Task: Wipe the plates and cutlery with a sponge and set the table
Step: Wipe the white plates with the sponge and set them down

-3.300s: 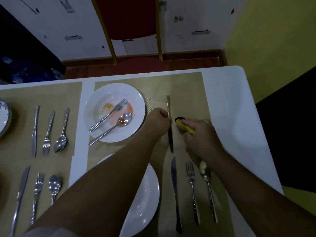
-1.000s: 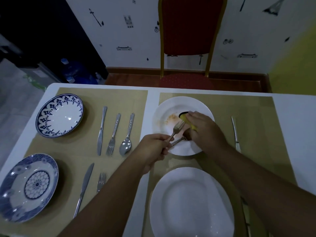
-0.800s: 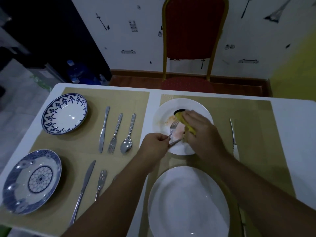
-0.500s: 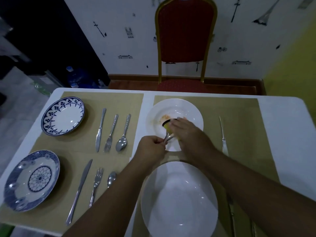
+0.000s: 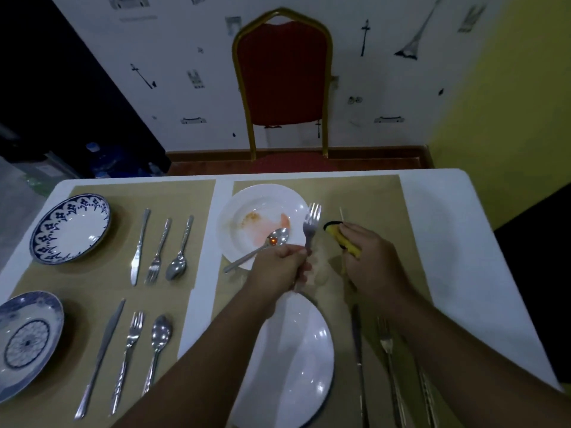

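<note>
Fork (image 5: 310,225) upright in grip of left hand (image 5: 278,270); sponge (image 5: 342,240) in grip of right hand (image 5: 372,264).

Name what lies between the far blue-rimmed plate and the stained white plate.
Head view: a knife, a fork and a spoon side by side on the left placemat, then a strip of bare white table.

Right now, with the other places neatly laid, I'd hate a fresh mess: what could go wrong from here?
The left hand grips the fork beside the sponge in the right hand; wiped-off residue could fall on the placemat. The sauce-stained spoon sticks out over the rim of the dirty plate, close to the left hand, and a nudge might flip it out.
</note>
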